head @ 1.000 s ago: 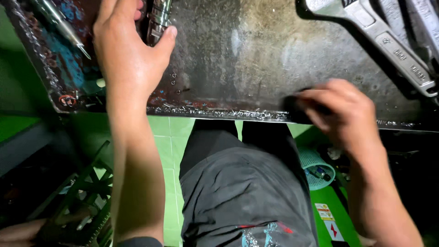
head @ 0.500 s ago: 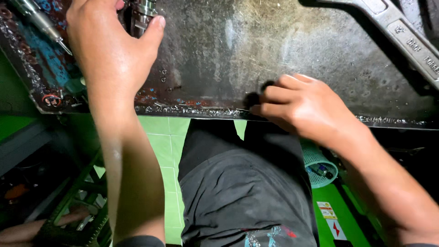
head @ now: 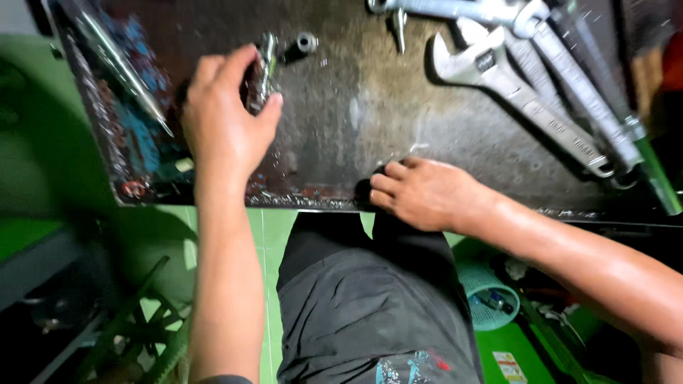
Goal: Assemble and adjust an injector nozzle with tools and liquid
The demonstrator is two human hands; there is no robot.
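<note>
One metal ratchet (head: 265,71), long axis pointing away, sits in the left hand (head: 224,124)'s closed grip.

The worktop (head: 398,121) is dark grey metal with brown rust stains and patches of blue paint at its left side. The wrenches (head: 541,107) are shiny silver, and the small metal part (head: 266,67) is silver too. The floor (head: 274,227) has light green tiles. The shorts (head: 370,320) are dark grey with a red and blue print. The small basket (head: 491,299) is pale turquoise.
</note>
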